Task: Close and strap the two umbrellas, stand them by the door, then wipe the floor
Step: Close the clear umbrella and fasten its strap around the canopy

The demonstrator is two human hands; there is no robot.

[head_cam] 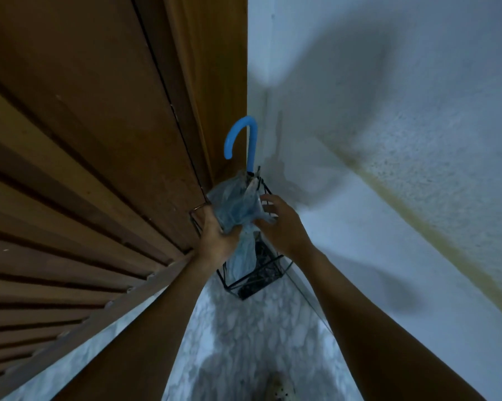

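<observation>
A closed pale-blue umbrella (238, 206) with a bright blue hooked handle (241, 137) stands upright in a black wire stand (268, 269) in the corner beside the wooden door (85, 169). My left hand (216, 235) grips the bunched canopy fabric from the left. On the right of the canopy, my right hand (281, 221) has its fingers spread and touching the fabric. I cannot make out a strap. A second umbrella is not visible; something dark lies low in the stand.
The brown slatted door fills the left side. A white wall (388, 140) with a yellowish stripe runs along the right. A marble-patterned floor (244, 342) lies below, with a spotted shoe tip (281, 392) at the bottom edge.
</observation>
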